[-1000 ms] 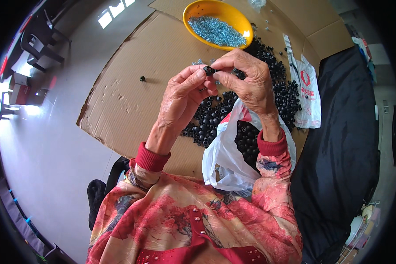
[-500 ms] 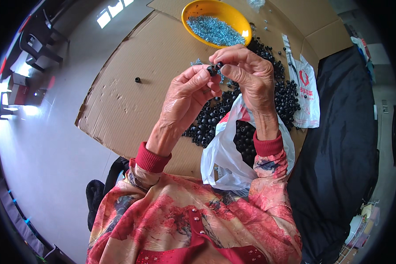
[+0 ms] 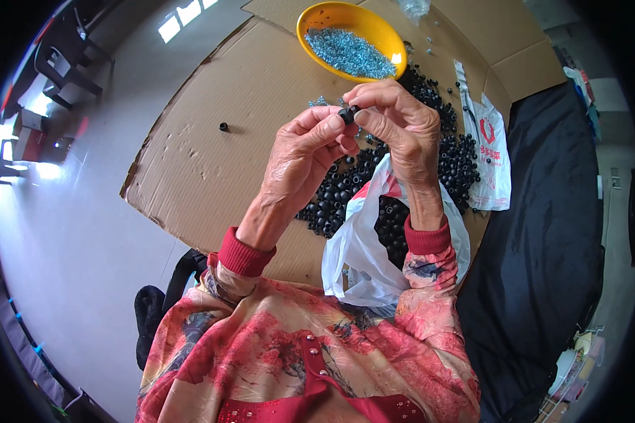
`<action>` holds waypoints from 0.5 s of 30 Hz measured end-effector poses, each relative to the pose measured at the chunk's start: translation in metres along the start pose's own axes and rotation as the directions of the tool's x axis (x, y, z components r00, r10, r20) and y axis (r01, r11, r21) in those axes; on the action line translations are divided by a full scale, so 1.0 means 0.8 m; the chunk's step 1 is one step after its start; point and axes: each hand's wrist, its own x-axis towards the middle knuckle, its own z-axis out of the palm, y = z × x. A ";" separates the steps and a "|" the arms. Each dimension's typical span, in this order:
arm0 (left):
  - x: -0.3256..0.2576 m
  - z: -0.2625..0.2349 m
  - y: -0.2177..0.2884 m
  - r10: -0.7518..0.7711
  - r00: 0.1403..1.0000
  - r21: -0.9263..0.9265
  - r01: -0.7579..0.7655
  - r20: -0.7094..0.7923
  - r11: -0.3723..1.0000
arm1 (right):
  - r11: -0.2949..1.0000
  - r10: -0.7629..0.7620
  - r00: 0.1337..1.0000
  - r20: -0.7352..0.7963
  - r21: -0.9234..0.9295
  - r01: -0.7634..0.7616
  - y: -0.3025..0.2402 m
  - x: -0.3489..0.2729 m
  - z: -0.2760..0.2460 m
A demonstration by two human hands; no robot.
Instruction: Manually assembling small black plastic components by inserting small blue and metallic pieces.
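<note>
Cardboard sheet [image 3: 197, 162] underlies the work, with a yellow bowl [image 3: 372, 28] at 12 o'clock; directly at its 6 o'clock, left hand [image 3: 300, 148] and right hand [image 3: 406, 130] each pinch, thumb to fingers, at small black pieces [image 3: 345, 117] meeting between them. Whether joined: cannot tell. Judged light, stiff, unlikely to break, slippery if smooth; best held by the rounded outer sides.

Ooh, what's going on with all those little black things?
A person is pinching something small and black between the fingertips of the left hand and right hand. More black pieces lie heaped on the cardboard, and others sit in an open white bag. Beyond the hands, a yellow bowl holds tiny pale-blue bits.
</note>
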 end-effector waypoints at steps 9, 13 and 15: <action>-0.005 0.009 0.006 -0.059 0.997 -0.013 0.058 -0.045 0.998 | 0.991 -0.006 1.000 0.001 -0.137 0.007 -0.003 -0.001 -0.003; -0.005 0.009 0.003 -0.102 0.993 -0.095 0.095 -0.067 0.991 | 0.985 -0.034 0.999 -0.032 -0.171 0.028 -0.005 -0.003 0.001; -0.005 0.010 0.001 -0.108 0.992 -0.121 0.100 -0.064 0.988 | 0.983 -0.045 0.998 -0.046 -0.183 0.036 -0.004 -0.004 0.003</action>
